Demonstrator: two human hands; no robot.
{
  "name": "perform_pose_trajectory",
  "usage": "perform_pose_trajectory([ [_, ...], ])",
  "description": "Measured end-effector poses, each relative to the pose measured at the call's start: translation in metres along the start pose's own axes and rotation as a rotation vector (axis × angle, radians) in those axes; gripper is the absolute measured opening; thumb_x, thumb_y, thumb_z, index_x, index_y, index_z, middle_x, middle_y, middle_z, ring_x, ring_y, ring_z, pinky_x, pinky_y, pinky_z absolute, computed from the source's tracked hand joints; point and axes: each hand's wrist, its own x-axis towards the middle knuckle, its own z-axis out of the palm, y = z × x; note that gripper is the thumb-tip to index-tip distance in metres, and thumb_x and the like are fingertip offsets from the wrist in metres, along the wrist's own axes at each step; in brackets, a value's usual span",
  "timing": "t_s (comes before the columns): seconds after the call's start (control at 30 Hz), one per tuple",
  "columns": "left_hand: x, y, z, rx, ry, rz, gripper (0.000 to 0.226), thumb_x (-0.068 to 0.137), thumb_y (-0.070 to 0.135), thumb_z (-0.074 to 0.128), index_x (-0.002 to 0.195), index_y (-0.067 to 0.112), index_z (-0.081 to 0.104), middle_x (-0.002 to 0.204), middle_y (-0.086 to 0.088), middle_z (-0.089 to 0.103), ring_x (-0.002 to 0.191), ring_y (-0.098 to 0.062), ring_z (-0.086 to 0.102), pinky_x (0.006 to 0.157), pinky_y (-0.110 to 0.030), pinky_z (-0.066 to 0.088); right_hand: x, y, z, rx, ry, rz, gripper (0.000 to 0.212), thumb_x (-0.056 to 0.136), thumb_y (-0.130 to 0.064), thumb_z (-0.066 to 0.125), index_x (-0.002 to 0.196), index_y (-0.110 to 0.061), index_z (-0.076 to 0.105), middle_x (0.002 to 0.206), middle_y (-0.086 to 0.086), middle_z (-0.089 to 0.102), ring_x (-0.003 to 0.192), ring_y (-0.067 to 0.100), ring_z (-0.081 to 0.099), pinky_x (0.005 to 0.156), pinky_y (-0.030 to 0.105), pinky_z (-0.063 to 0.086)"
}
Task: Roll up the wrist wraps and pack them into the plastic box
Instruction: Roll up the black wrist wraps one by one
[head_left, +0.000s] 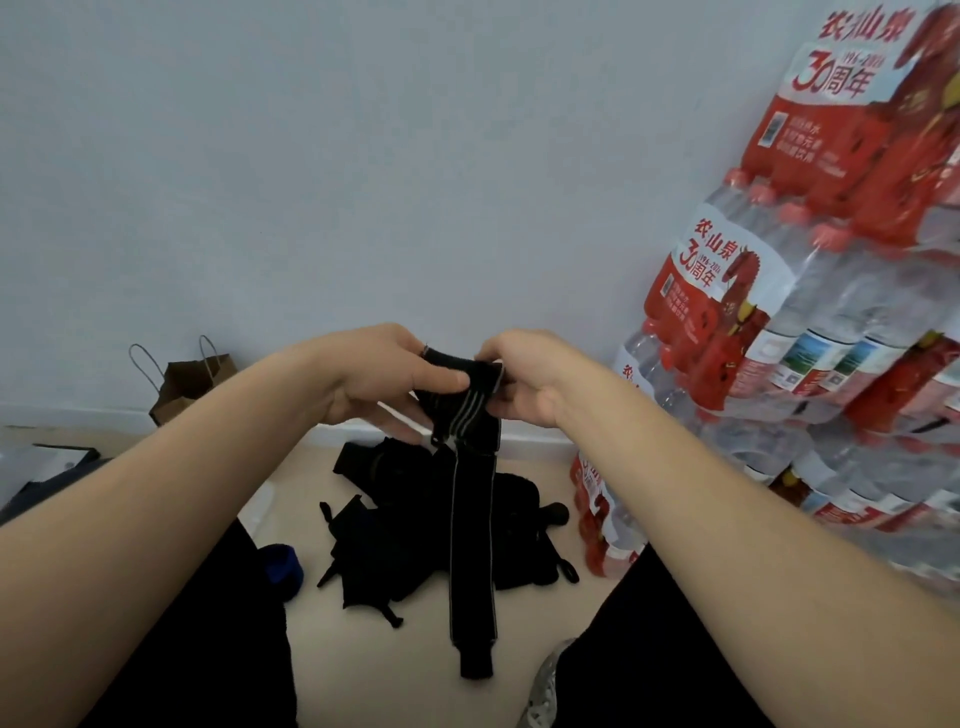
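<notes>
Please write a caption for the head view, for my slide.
The left hand and right hand grip a black wrap above a pile of wraps.

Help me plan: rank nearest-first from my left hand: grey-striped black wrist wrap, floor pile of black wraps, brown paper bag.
1. Grey-striped black wrist wrap: gripped by the left hand.
2. Pile of black wraps: floor, below.
3. Brown paper bag: left, by wall.

The pale beige floor (374, 670) carries a loose pile of black wrist wraps (405, 519) in the middle, with a small blue roll (283, 569) just left of it. A brown paper bag (189, 387) stands by the wall at far left, and shrink-wrapped packs of bottled water (831, 322) are stacked along the right
</notes>
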Motion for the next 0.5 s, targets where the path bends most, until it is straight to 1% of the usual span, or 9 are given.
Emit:
perform_pose_trajectory([
  [0.07, 0.006, 0.001, 0.001, -0.074, 0.138, 0.079, 0.015, 0.102, 0.021, 0.075, 0.106, 0.007, 0.077, 0.092, -0.009, 0.084, 0.080, -0.022, 0.082, 0.066, -0.033, 0.067, 0.001, -0.007, -0.003, -0.048, 0.002, -0.074, 0.011, 0.099, -0.005, 0.059, 0.099, -0.012, 0.067, 0.084, 0.008, 0.067, 0.068, 0.021, 0.066, 0.067, 0.033, 0.054],
  [0.13, 0.012, 0.004, 0.002, -0.150, 0.253, 0.152, 0.013, 0.102, 0.021, 0.075, 0.101, 0.008, 0.075, 0.085, -0.008, 0.083, 0.077, -0.022, 0.083, 0.063, -0.032, 0.067, 0.002, -0.014, -0.006, -0.111, -0.008, -0.188, 0.017, 0.096, -0.010, 0.065, 0.103, -0.018, 0.077, 0.090, 0.003, 0.074, 0.076, 0.019, 0.070, 0.075, 0.033, 0.053],
  [0.2, 0.017, 0.009, 0.003, -0.183, 0.357, 0.217, 0.013, 0.101, 0.022, 0.077, 0.097, 0.011, 0.072, 0.082, -0.008, 0.083, 0.078, -0.025, 0.083, 0.063, -0.034, 0.068, 0.000, -0.018, -0.008, -0.159, -0.026, -0.302, 0.023, 0.091, -0.008, 0.071, 0.108, -0.021, 0.080, 0.094, 0.001, 0.077, 0.080, 0.017, 0.072, 0.077, 0.031, 0.053],
  [0.23, 0.020, 0.011, 0.003, -0.206, 0.402, 0.247, 0.015, 0.100, 0.023, 0.079, 0.097, 0.011, 0.069, 0.082, -0.009, 0.083, 0.077, -0.025, 0.083, 0.061, -0.034, 0.067, 0.001, -0.020, -0.010, -0.196, -0.026, -0.361, 0.029, 0.089, -0.007, 0.075, 0.113, -0.023, 0.079, 0.095, 0.002, 0.077, 0.081, 0.016, 0.072, 0.077, 0.030, 0.054],
  [0.27, 0.023, 0.014, 0.002, -0.242, 0.437, 0.272, 0.020, 0.099, 0.023, 0.080, 0.101, 0.011, 0.064, 0.085, -0.011, 0.083, 0.076, -0.025, 0.083, 0.060, -0.034, 0.067, 0.001, -0.022, -0.011, -0.248, -0.019, -0.423, 0.036, 0.087, -0.006, 0.079, 0.118, -0.025, 0.078, 0.097, 0.004, 0.076, 0.082, 0.015, 0.072, 0.078, 0.029, 0.055],
  [0.33, 0.029, 0.017, 0.000, -0.336, 0.473, 0.311, 0.036, 0.098, 0.022, 0.080, 0.118, 0.011, 0.052, 0.097, -0.012, 0.080, 0.074, -0.021, 0.082, 0.058, -0.031, 0.065, 0.003, -0.027, -0.015, -0.355, -0.019, -0.537, 0.051, 0.083, -0.005, 0.085, 0.126, -0.029, 0.073, 0.103, 0.007, 0.076, 0.085, 0.015, 0.076, 0.081, 0.025, 0.058],
  [0.4, 0.034, 0.019, -0.005, -0.385, 0.485, 0.364, 0.047, 0.099, 0.021, 0.079, 0.130, 0.017, 0.044, 0.104, -0.011, 0.077, 0.076, -0.020, 0.082, 0.063, -0.030, 0.065, 0.008, -0.033, -0.017, -0.373, -0.045, -0.611, 0.058, 0.083, -0.003, 0.086, 0.129, -0.034, 0.071, 0.110, 0.008, 0.076, 0.091, 0.017, 0.080, 0.083, 0.024, 0.060],
  [0.43, 0.037, 0.020, -0.009, -0.397, 0.481, 0.390, 0.047, 0.100, 0.020, 0.079, 0.132, 0.019, 0.045, 0.106, -0.012, 0.077, 0.079, -0.022, 0.083, 0.067, -0.031, 0.066, 0.011, -0.036, -0.018, -0.354, -0.051, -0.634, 0.057, 0.084, -0.003, 0.086, 0.128, -0.035, 0.072, 0.110, 0.008, 0.077, 0.091, 0.016, 0.080, 0.085, 0.024, 0.061],
  [0.5, 0.043, 0.024, -0.019, -0.432, 0.436, 0.429, 0.035, 0.102, 0.017, 0.075, 0.130, 0.016, 0.053, 0.108, -0.019, 0.078, 0.087, -0.026, 0.083, 0.077, -0.033, 0.067, 0.019, -0.041, -0.019, -0.309, -0.040, -0.667, 0.047, 0.088, -0.005, 0.085, 0.122, -0.036, 0.075, 0.102, 0.006, 0.081, 0.091, 0.016, 0.080, 0.089, 0.027, 0.061],
])
